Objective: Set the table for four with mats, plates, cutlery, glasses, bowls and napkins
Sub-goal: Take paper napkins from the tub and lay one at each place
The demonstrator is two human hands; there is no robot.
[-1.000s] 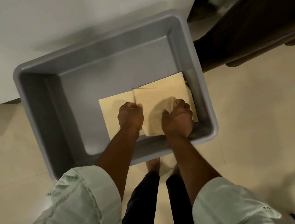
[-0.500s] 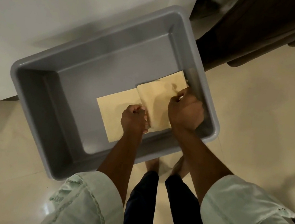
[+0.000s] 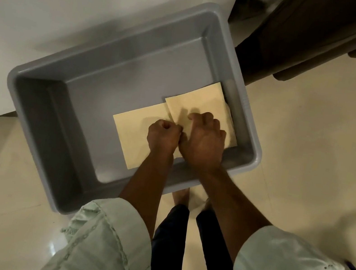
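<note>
A grey plastic tub (image 3: 246, 104) stands on the floor below me. Beige folded napkins lie in its near right corner: one napkin (image 3: 131, 130) flat on the tub's bottom, an upper stack of napkins (image 3: 202, 100) overlapping it towards the right wall. My left hand (image 3: 163, 136) is a closed fist pinching the napkins' edge where the two overlap. My right hand (image 3: 205, 137) rests curled on the upper stack, fingers pressing into it. Both hands touch each other.
A white tablecloth (image 3: 64, 7) hangs behind the tub at the top left. Dark wooden furniture (image 3: 309, 32) stands at the top right. My legs and feet (image 3: 182, 197) are just in front of the tub on the pale tiled floor.
My right hand had lifted and folded the upper napkins towards the left; now they lie flat again and the hand has shifted left, against my left hand.
</note>
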